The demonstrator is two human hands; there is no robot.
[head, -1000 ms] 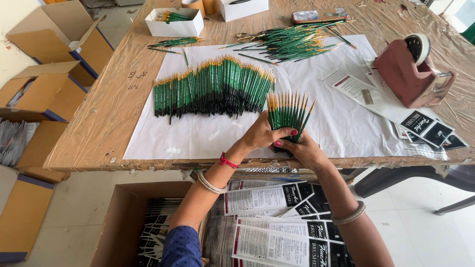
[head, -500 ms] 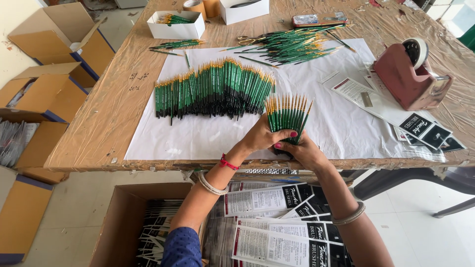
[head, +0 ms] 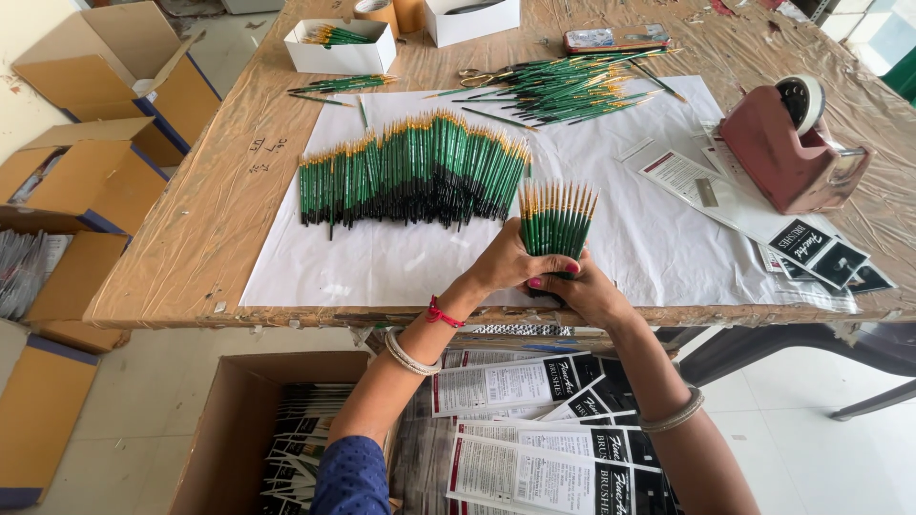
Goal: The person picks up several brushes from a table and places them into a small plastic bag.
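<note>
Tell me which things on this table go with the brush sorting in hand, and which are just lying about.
In hand:
left hand and right hand gripping a fanned bunch of green-handled paintbrushes
long row of green-handled brushes on the white paper sheet

Lying about:
dark red tape dispenser
white cardboard tray
brown cardboard boxes

1. I see a wooden table (head: pixel 200 229) under wrinkled clear plastic.
2. A white paper sheet (head: pixel 401 262) covers its middle, with a brush row (head: pixel 410 172) on it.
3. At two o'clock stands a red tape dispenser (head: pixel 792 143).
4. At eleven o'clock sits a white box (head: pixel 339 57).
</note>
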